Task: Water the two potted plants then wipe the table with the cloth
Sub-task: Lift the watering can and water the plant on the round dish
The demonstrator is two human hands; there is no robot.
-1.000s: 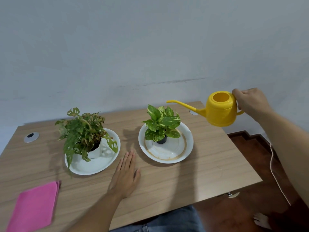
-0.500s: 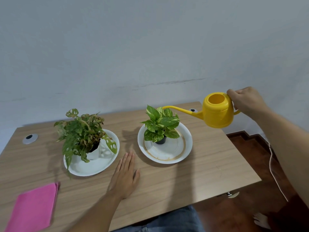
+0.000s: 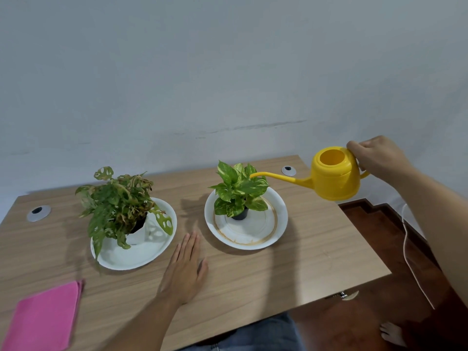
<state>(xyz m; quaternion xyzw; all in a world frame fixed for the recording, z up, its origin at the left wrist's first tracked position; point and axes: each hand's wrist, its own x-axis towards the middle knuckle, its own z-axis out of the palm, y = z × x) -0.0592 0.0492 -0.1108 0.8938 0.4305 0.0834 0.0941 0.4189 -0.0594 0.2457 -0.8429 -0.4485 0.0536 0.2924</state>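
Over the right side of the bench (image 3: 253, 274), the right hand (image 3: 377, 160) is closed round the handle of a yellow watering can (image 3: 334, 176), held in the air and only slightly tipped; its long spout (image 3: 276, 176) reaches left, tip among the top leaves of the small pothos (image 3: 238, 188); no water visible at the tip. Pothos stands in a dark pot (image 3: 239, 215) on a white plate with a gold ring (image 3: 268, 231); second plant (image 3: 116, 203), holed leaves, white pot, sits on a plain white plate (image 3: 141, 254) to the left, well apart from the can. Left hand (image 3: 184, 272) lies flat and open on the bench between the two plates, holding nothing. Pink cloth (image 3: 43, 323) folded at the near left corner, untouched.

Step in hand, by my reading: watering the first plant, pour not yet begun. Next move calls for tipping the can further forward with the spout kept low over the soil, not the foliage; a slow pour, since the pot is small and the plate shallow; then carry the can across to the left plant; cloth last.
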